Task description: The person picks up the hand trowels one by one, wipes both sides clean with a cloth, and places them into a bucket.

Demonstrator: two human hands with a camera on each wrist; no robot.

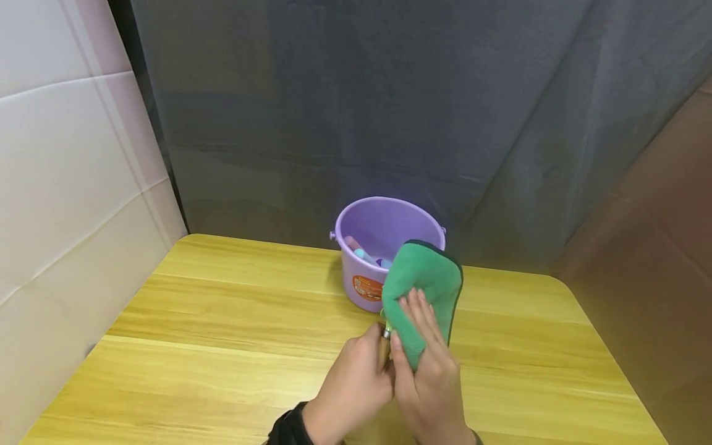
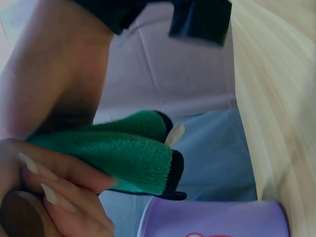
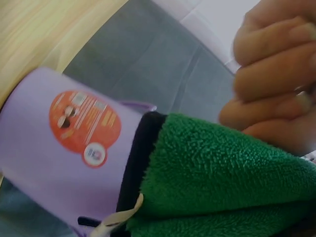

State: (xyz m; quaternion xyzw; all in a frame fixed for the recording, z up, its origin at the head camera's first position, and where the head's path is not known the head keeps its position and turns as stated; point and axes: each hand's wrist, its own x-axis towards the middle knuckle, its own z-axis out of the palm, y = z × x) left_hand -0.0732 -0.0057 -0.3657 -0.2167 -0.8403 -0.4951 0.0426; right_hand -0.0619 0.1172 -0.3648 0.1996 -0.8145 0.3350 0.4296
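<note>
In the head view my left hand [image 1: 356, 371] grips the wooden handle [image 1: 384, 351] of a small tool, its fingers curled round it. A metal collar tops the handle, and the tool's head lies hidden behind a green towel [image 1: 425, 272] with black edging. My right hand [image 1: 431, 377] holds the towel against the tool, with the long fingers laid forward over the cloth and the thumb along its near side. The left wrist view shows the handle's rounded butt [image 2: 20, 215] in the left fist and the towel [image 2: 123, 153] folded in two layers.
Behind the towel a purple bucket [image 1: 356, 290] with an orange label stands at the table's [image 1: 233, 321] back edge. Several pastel pieces [image 1: 364, 254] lie inside it. A dark curtain [image 1: 334, 123] hangs behind, and pale panels [image 1: 83, 154] flank the left side.
</note>
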